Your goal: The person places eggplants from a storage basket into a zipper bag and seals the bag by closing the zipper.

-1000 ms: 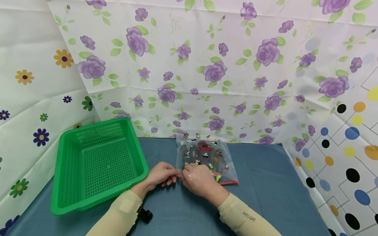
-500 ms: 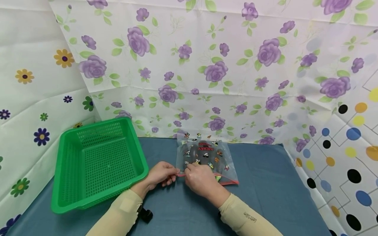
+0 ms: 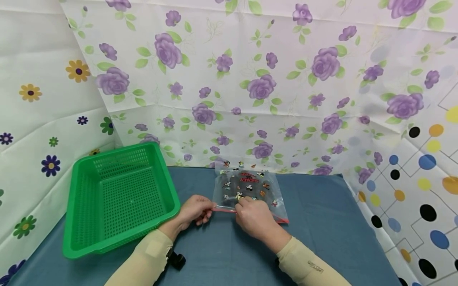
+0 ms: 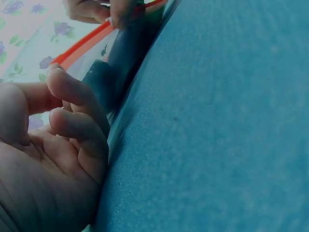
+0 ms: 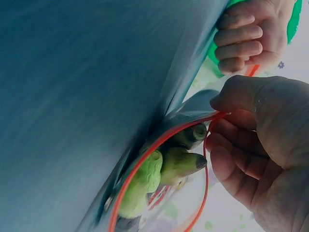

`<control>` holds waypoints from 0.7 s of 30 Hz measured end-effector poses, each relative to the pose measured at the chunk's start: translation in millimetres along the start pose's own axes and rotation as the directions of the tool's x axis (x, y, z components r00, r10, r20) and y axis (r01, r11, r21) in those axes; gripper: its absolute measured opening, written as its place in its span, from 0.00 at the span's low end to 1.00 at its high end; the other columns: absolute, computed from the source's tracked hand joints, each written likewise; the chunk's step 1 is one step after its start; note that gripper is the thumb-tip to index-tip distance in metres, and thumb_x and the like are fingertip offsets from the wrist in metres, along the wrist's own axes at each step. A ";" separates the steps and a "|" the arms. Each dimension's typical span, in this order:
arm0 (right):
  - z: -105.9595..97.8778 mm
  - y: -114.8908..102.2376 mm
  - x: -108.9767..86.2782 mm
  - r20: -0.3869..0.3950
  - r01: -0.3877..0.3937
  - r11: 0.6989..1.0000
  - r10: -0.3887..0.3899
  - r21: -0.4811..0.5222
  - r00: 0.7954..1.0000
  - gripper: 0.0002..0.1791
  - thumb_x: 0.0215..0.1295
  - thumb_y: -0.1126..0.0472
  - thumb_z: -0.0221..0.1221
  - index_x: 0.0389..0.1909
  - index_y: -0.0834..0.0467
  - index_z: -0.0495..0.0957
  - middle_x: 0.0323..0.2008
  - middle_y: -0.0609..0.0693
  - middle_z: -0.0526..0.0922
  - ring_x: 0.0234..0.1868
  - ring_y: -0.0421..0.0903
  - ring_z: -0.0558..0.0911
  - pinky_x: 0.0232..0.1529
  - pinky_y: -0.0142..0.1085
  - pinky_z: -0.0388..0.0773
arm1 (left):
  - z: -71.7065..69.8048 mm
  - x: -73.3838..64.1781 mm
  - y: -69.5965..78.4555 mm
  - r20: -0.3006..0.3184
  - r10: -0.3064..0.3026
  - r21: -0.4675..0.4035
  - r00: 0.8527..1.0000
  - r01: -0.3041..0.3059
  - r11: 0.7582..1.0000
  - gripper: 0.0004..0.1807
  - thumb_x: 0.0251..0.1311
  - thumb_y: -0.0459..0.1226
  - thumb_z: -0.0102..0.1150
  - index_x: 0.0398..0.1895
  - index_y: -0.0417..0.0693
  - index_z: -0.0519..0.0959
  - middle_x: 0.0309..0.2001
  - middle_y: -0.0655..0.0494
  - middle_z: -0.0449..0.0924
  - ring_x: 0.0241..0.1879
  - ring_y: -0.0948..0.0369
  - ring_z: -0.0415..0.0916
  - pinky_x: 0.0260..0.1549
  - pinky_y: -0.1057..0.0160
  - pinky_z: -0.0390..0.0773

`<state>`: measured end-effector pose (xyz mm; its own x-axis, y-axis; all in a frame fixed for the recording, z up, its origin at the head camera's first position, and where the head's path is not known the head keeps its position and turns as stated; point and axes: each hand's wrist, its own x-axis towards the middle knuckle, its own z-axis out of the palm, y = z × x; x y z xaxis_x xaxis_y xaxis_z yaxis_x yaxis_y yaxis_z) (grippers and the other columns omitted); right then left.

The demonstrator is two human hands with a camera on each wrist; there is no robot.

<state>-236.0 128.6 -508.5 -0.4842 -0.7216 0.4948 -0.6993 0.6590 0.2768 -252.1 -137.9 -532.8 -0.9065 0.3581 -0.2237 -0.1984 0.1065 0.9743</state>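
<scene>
A clear zip bag (image 3: pixel 274 190) with cartoon figures and red lettering lies on the blue cloth. My left hand (image 3: pixel 196 209) pinches the left end of its red zip edge (image 4: pixel 79 48) between thumb and forefinger. Further right along that edge, my right hand (image 3: pixel 256 217) pinches the zip between thumb and curled fingers. In the right wrist view the bag's mouth gapes on the far side of the right hand. Through it show pale green lumpy ends (image 5: pixel 145 181) and a yellow-green, dark-tipped piece (image 5: pixel 181 164). Dark rounded shapes fill the bag behind the print.
A green plastic basket (image 3: pixel 168 178) with perforated walls stands at the left, its near right corner close to the left wrist. Blue cloth (image 3: pixel 322 230) covers the table. A flowered sheet (image 3: pixel 229 83) hangs behind, and patterned sheets flank both sides.
My right hand has slid rightward along the red zip edge, and a longer straight stretch of zip shows between the hands. The left hand stays at the bag's left corner.
</scene>
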 end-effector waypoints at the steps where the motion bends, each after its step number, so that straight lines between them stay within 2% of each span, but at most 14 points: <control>1: -0.1 2.0 -1.9 -0.007 0.000 1.000 0.000 0.005 1.000 0.16 0.57 0.61 0.79 0.23 0.51 0.78 0.27 0.45 0.79 0.26 0.44 0.78 0.19 0.39 0.75 | 0.0 -0.3 0.3 -0.001 0.000 -0.004 1.000 0.000 1.000 0.19 0.79 0.39 0.62 0.28 0.38 0.82 0.20 0.54 0.78 0.16 0.63 0.73 0.15 0.65 0.71; 7: -2.8 12.8 -12.4 -0.019 -0.005 1.000 0.005 0.025 1.000 0.18 0.55 0.64 0.77 0.21 0.50 0.75 0.26 0.45 0.76 0.25 0.44 0.76 0.17 0.38 0.71 | 0.1 -0.8 1.4 -0.010 -0.006 -0.023 1.000 0.005 1.000 0.20 0.79 0.39 0.61 0.23 0.45 0.80 0.20 0.54 0.77 0.16 0.63 0.73 0.15 0.65 0.71; 16: -6.3 21.9 -23.4 -0.014 -0.023 0.999 0.023 0.049 1.000 0.19 0.57 0.65 0.77 0.22 0.50 0.75 0.26 0.45 0.76 0.26 0.44 0.75 0.19 0.37 0.68 | 0.3 0.4 1.1 -0.012 -0.015 -0.048 1.000 0.014 0.999 0.18 0.78 0.38 0.61 0.24 0.44 0.80 0.19 0.54 0.77 0.16 0.62 0.73 0.14 0.65 0.70; 21: -5.7 24.0 -26.1 -0.005 -0.029 0.998 0.030 0.050 1.000 0.17 0.57 0.65 0.78 0.23 0.51 0.77 0.27 0.46 0.78 0.28 0.45 0.78 0.21 0.39 0.74 | 0.0 0.5 -0.2 -0.022 -0.012 -0.062 1.000 0.011 0.998 0.17 0.78 0.38 0.61 0.28 0.39 0.81 0.19 0.54 0.76 0.16 0.62 0.73 0.14 0.65 0.70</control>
<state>-237.1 164.5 -510.1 -0.5020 -0.7007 0.5070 -0.7104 0.6684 0.2203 -252.6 -137.7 -533.1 -0.9120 0.3361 -0.2351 -0.2310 0.0527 0.9715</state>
